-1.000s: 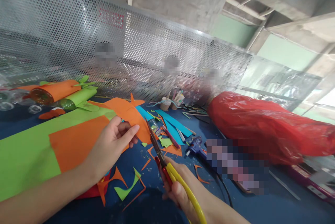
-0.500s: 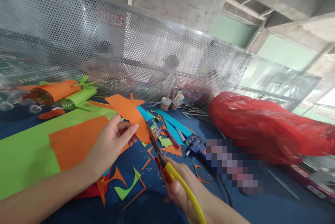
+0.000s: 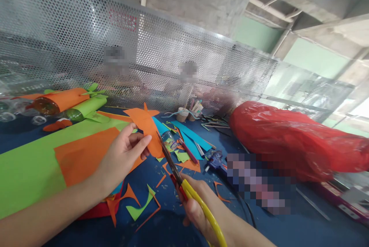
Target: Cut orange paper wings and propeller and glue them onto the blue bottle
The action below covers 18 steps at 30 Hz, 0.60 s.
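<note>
An orange paper piece (image 3: 149, 127) with a rounded lower end is pinched between the thumb and fingers of my left hand (image 3: 131, 145). My right hand (image 3: 198, 204) grips scissors (image 3: 187, 189) with yellow and red handles. Their dark blades point up and left, and the tips meet the right edge of the orange paper. The blades look nearly closed. Below the hands, orange and green paper scraps (image 3: 141, 206) lie on the blue table (image 3: 170, 224).
Left lie a large green sheet (image 3: 25, 170), an orange sheet (image 3: 83, 154) and paper-wrapped bottles (image 3: 73, 99). Blue strips (image 3: 191, 135), a glue gun (image 3: 216, 160) and a red plastic bag (image 3: 282, 139) are to the right. Pen cups (image 3: 182, 114) stand before a perforated metal screen (image 3: 164, 58); people sit behind it.
The orange paper has turned slightly in my left hand, its upper left end shifting right. The scissor blades have moved a little left along its edge.
</note>
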Motion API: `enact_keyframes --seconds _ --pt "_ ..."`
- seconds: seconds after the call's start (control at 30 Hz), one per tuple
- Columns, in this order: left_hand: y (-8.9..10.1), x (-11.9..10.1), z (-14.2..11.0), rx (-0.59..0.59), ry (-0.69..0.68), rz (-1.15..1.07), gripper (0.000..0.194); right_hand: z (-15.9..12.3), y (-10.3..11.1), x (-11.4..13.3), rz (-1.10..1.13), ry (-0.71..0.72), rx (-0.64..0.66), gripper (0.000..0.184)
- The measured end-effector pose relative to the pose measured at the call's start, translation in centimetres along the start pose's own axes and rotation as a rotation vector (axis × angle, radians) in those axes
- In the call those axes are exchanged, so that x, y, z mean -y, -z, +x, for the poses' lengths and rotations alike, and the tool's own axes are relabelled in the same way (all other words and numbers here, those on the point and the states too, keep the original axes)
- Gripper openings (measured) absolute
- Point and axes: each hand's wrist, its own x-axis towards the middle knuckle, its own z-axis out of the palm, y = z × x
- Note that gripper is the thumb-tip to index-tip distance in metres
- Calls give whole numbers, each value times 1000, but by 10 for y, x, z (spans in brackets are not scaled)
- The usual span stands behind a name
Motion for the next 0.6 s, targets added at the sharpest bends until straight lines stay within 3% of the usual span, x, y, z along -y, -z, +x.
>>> enact_keyframes --seconds 0.43,0.6 --pt "1 0 1 -14 28 -9 30 3 0 1 118 -61 64 66" --pt "1 1 2 -10 29 4 22 4 0 1 97 -62 64 65"
